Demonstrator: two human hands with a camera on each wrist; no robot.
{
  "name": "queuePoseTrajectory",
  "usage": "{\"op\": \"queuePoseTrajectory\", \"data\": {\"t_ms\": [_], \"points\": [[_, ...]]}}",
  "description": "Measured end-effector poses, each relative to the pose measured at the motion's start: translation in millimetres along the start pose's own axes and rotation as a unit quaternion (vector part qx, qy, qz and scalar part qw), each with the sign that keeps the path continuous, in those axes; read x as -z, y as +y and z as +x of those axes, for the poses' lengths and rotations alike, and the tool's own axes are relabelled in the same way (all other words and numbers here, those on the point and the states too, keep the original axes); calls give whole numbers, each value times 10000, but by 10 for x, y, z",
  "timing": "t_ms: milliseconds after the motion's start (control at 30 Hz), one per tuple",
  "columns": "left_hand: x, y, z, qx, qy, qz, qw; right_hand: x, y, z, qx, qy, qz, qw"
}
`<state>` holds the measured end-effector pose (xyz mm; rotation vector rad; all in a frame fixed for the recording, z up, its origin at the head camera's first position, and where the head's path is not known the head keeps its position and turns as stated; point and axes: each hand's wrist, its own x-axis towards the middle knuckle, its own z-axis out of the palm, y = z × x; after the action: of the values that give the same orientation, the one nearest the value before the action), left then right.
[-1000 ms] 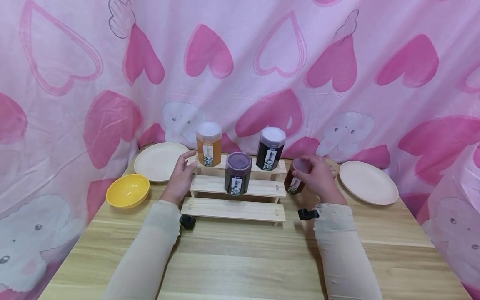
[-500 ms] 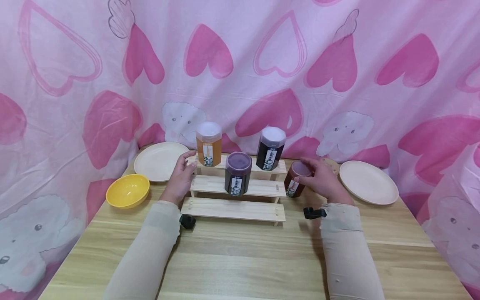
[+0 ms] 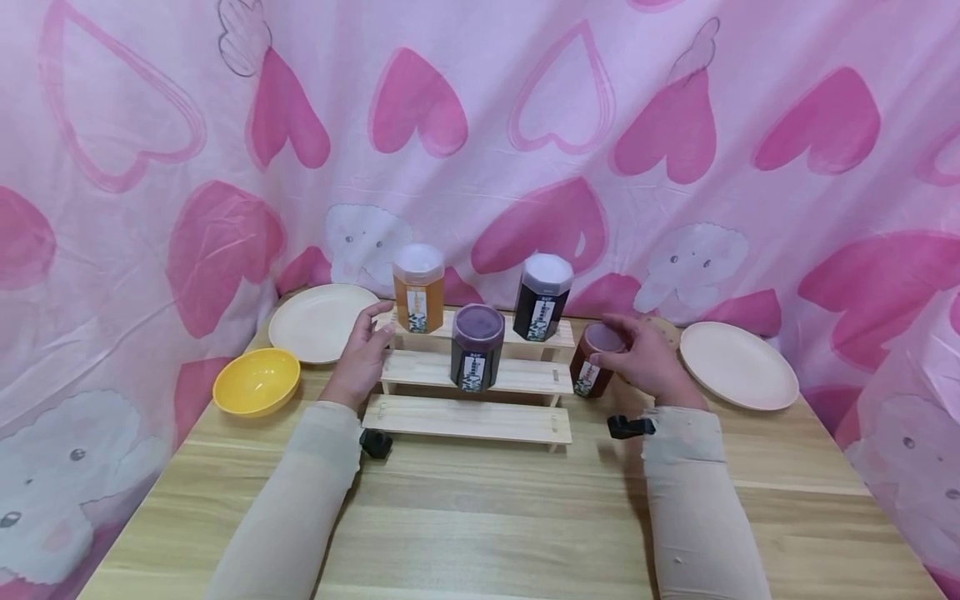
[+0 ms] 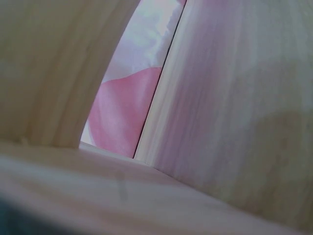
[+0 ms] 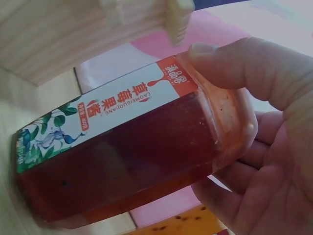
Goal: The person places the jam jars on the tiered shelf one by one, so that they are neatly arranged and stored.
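Observation:
My right hand point(image 3: 648, 358) is at the upper part of a dark red strawberry jam jar point(image 3: 592, 362), just right of the tiered wooden rack point(image 3: 468, 418). In the right wrist view the thumb lies near the top of the jam jar point(image 5: 132, 147), with fingers round its far side; its base meets the wooden surface. My left hand point(image 3: 358, 362) holds the left end of the rack's upper shelf; some fingers are hidden. An orange jar point(image 3: 420, 304) and a black jar point(image 3: 542, 304) stand on the top shelf. One purple-lidded jar point(image 3: 476, 354) is on the middle shelf.
A yellow bowl point(image 3: 257, 383) and a cream plate point(image 3: 318, 321) lie on the left. Right of the hand are another cream plate point(image 3: 738, 367) and a partly hidden round tan item point(image 3: 663, 331). A pink heart-patterned curtain point(image 3: 487, 108) hangs behind the table point(image 3: 465, 525).
My right hand has shifted slightly right and towards me. The strawberry jam jar has moved slightly the same way, and more of its lid shows. My left hand stays at the rack.

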<state>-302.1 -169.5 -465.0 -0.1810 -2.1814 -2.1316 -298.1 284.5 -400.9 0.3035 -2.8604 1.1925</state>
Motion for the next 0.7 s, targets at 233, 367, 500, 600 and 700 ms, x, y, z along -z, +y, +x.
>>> {"op": "queuePoseTrajectory", "data": {"t_ms": [233,367,500,600,700], "points": [[-11,-4,0,20,12,-1,10000,174,-161,-147,-26,187,129,9997],[-9,-9,-2,4,1,-35,10000,273,-297,-263,170,296,438,9985],[-9,-12,-3,-29,9,-10,10000,350,-447,-369,445,475,575,9962],[-14,-8,-3,-22,15,21,10000,381,-554,-438,606,499,563,9953],[-15,3,-9,-9,5,22,10000,382,-641,-489,878,381,634,9934]]}}
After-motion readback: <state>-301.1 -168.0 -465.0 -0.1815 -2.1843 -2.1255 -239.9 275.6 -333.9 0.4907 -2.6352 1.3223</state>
